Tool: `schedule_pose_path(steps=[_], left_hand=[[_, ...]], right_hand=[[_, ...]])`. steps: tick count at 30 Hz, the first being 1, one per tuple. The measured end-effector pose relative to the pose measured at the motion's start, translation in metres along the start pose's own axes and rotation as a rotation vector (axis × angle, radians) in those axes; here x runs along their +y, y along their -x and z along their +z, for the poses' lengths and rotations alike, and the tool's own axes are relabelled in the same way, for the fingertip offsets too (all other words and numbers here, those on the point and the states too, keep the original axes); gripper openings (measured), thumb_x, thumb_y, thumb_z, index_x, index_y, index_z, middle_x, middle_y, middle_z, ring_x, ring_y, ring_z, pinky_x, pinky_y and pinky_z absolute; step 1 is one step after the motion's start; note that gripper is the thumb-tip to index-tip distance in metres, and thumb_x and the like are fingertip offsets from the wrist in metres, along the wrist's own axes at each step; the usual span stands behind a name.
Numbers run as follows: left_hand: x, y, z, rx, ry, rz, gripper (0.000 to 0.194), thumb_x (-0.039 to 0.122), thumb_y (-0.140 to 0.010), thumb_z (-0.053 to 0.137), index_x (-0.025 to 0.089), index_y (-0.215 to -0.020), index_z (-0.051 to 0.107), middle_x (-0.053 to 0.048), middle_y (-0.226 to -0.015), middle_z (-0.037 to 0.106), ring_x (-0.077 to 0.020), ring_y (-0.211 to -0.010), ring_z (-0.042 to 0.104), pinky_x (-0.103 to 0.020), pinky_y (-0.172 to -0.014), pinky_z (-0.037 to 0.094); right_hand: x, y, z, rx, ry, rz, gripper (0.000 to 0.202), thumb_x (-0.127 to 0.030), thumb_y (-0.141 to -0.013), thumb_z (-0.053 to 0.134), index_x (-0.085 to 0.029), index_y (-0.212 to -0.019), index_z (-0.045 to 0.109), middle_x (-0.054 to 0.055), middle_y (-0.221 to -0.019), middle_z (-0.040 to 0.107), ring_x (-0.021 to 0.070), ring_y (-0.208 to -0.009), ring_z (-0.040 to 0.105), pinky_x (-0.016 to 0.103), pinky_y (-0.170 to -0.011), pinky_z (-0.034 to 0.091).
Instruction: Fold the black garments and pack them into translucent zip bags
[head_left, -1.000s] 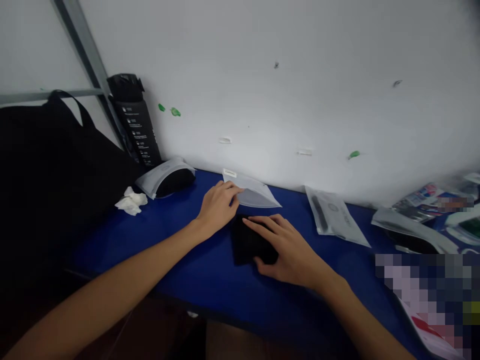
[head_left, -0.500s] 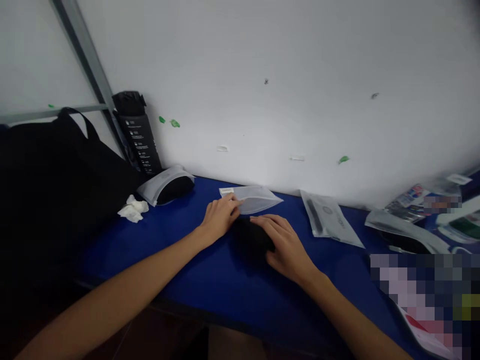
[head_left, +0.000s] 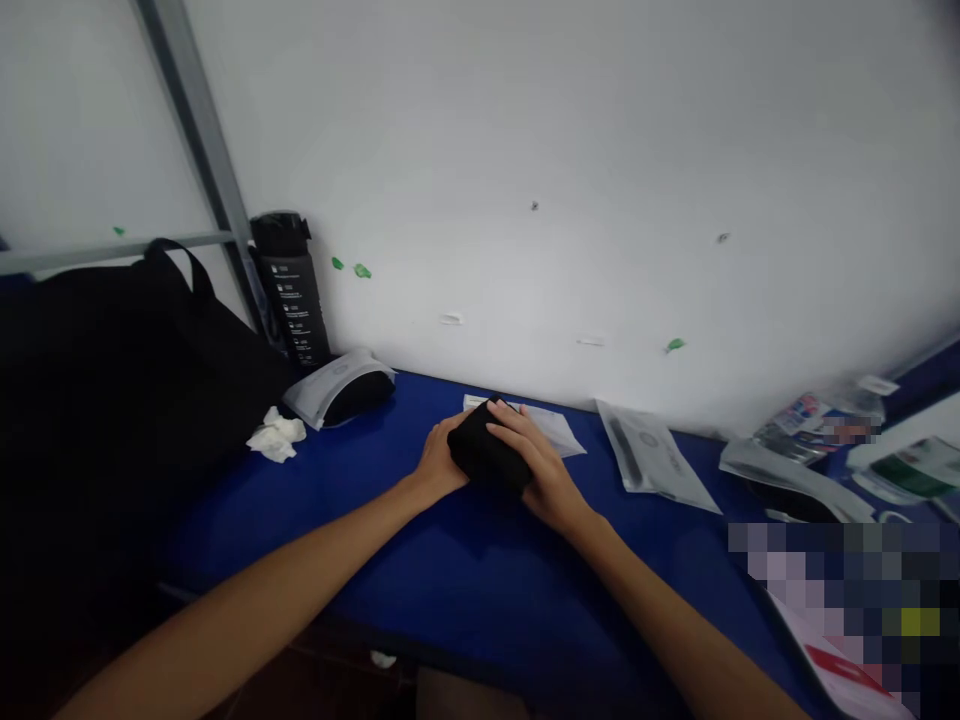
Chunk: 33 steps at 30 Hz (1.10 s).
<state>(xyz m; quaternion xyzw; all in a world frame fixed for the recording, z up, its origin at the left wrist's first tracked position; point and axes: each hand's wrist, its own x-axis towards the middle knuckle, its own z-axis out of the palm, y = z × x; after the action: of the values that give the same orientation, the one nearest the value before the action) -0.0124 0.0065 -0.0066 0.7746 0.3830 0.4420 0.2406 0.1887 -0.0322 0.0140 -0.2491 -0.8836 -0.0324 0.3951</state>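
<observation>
The long blue table [head_left: 420, 560] runs along the white wall [head_left: 600, 150] and fills the lower half of my view. At nine o'clock a big black fabric bag [head_left: 112, 400] with a looped handle slumps on its left end. At three o'clock a heap of clear and printed plastic packets [head_left: 817, 450] lies against the wall, well apart from my hands. A flat clear plastic sleeve with a dark pen-like item inside [head_left: 652, 455] lies at two o'clock, near my right wrist. At eleven o'clock a tall black drink bottle [head_left: 291, 290] stands upright against the wall, with a grey pouch holding a dark rounded object [head_left: 341, 385] just in front of it and a crumpled white tissue [head_left: 276, 437] beside that.

At the centre, my left hand [head_left: 439, 462] and my right hand [head_left: 536, 468] are closed around a soft black folded cloth bundle [head_left: 486, 450], one on each side, fingers curled over its top. The bundle sits over the near edge of a frosted clear zip bag [head_left: 559, 428] lying flat at twelve o'clock by the wall.
</observation>
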Motion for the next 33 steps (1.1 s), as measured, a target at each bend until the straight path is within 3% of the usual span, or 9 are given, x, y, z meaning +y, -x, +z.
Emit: schedule_pose_path(steps=[4,7,12,16,19,25,30,33], left_hand=[[0.009,0.0,-0.001,-0.002,0.035,-0.007,0.014,0.027,-0.092,0.061,0.023,-0.098,0.073,-0.002,-0.098,0.078,-0.0236,-0.088,0.074,-0.034,-0.081,0.058],[0.01,-0.002,0.0,0.005,0.142,0.043,0.014,0.027,-0.092,0.06,0.02,-0.092,0.073,-0.002,-0.096,0.076,-0.0213,-0.088,0.072,-0.032,-0.082,0.057],[0.001,-0.003,0.004,0.065,0.215,0.075,0.028,0.02,-0.087,0.066,0.02,-0.113,0.075,-0.007,-0.117,0.075,-0.0242,-0.111,0.071,-0.038,-0.103,0.055],[0.004,-0.001,0.009,0.093,0.1,0.045,0.045,0.006,-0.08,0.067,0.02,-0.122,0.073,-0.007,-0.123,0.073,-0.0238,-0.115,0.07,-0.039,-0.106,0.055],[0.014,0.001,0.012,0.094,-0.023,-0.009,0.052,-0.001,-0.08,0.06,0.023,-0.125,0.072,-0.004,-0.128,0.072,-0.0219,-0.118,0.069,-0.036,-0.107,0.055],[0.027,0.006,0.011,0.114,-0.11,-0.02,0.061,-0.004,-0.084,0.054,0.03,-0.132,0.068,0.003,-0.137,0.069,-0.0191,-0.124,0.067,-0.03,-0.107,0.054],[0.028,0.004,0.006,0.194,-0.05,-0.006,0.05,-0.001,-0.084,0.059,0.026,-0.124,0.072,-0.001,-0.127,0.073,-0.0203,-0.117,0.07,-0.032,-0.105,0.055],[0.027,0.003,0.006,0.2,-0.014,-0.013,0.05,-0.003,-0.082,0.06,0.025,-0.121,0.074,-0.002,-0.124,0.074,-0.0208,-0.116,0.07,-0.033,-0.104,0.055]], right_hand=[[-0.008,0.009,-0.001,-0.033,-0.042,-0.057,0.067,-0.009,-0.103,0.048,-0.032,-0.164,0.03,0.013,-0.166,0.038,0.0312,-0.155,0.036,0.067,-0.126,0.031],[-0.011,0.014,-0.003,-0.04,-0.04,-0.046,0.067,-0.011,-0.102,0.051,-0.033,-0.163,0.032,0.014,-0.162,0.042,0.0316,-0.152,0.04,0.063,-0.124,0.037],[-0.003,0.014,-0.001,-0.126,-0.059,0.084,0.065,-0.008,-0.096,0.053,-0.031,-0.156,0.042,0.014,-0.151,0.052,0.0301,-0.144,0.049,0.056,-0.116,0.048],[0.009,0.014,-0.001,-0.144,-0.069,0.231,0.065,-0.005,-0.088,0.056,-0.027,-0.148,0.048,0.013,-0.146,0.057,0.03,-0.136,0.056,0.054,-0.113,0.049],[0.013,0.014,-0.002,-0.175,0.052,0.293,0.069,-0.001,-0.08,0.055,-0.023,-0.145,0.051,0.013,-0.143,0.06,0.0312,-0.134,0.057,0.054,-0.113,0.049],[-0.002,0.01,0.001,-0.184,0.303,0.412,0.079,0.005,-0.07,0.052,-0.019,-0.146,0.051,0.015,-0.145,0.06,0.034,-0.135,0.056,0.053,-0.111,0.051],[-0.004,0.014,-0.001,-0.187,0.032,0.378,0.097,-0.001,-0.07,0.057,-0.023,-0.161,0.033,0.013,-0.158,0.049,0.0297,-0.145,0.049,0.048,-0.118,0.046],[-0.001,0.015,-0.004,-0.135,-0.099,0.404,0.093,-0.001,-0.071,0.055,-0.023,-0.16,0.036,0.013,-0.156,0.051,0.0278,-0.144,0.052,0.047,-0.118,0.046]])
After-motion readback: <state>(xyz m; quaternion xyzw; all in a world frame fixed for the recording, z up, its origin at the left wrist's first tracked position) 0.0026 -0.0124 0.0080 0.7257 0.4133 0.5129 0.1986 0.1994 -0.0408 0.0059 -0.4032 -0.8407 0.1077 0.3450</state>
